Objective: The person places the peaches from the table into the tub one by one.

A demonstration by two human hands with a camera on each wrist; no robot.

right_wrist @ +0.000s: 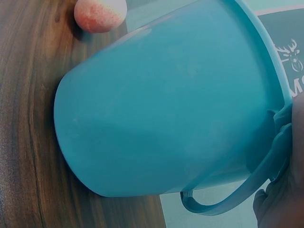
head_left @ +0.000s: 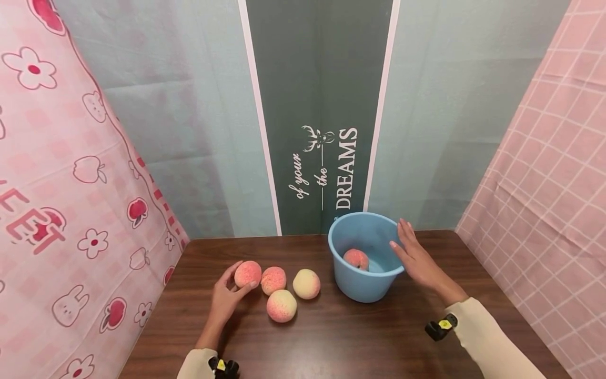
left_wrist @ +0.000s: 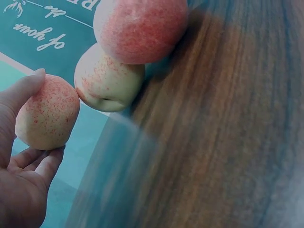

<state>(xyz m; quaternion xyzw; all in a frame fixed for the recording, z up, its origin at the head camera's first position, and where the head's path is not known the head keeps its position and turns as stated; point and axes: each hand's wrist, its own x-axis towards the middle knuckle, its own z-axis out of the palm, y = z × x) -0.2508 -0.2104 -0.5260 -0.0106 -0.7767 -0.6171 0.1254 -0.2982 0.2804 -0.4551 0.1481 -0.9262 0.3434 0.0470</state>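
Observation:
At the left of the table, my left hand (head_left: 224, 299) holds a pinkish-red peach (head_left: 248, 274) between thumb and fingers. The left wrist view shows the thumb on one side of that peach (left_wrist: 50, 114) and fingertips on the other. Just right of it lie a red peach (head_left: 273, 280), a pale one with a pink blush (head_left: 281, 306) and another pale peach (head_left: 306, 284). A blue plastic bucket (head_left: 362, 287) stands upright with one red peach (head_left: 354, 258) inside. With fingers extended, my right hand (head_left: 418, 265) touches the bucket's right rim, near its blue handle (right_wrist: 223, 206).
The dark wooden table (head_left: 322, 342) ends at a grey-green cloth backdrop (head_left: 199, 158) with white lettering. A pink patterned cloth (head_left: 94, 210) hangs on the left, a pink checked one (head_left: 544, 158) on the right.

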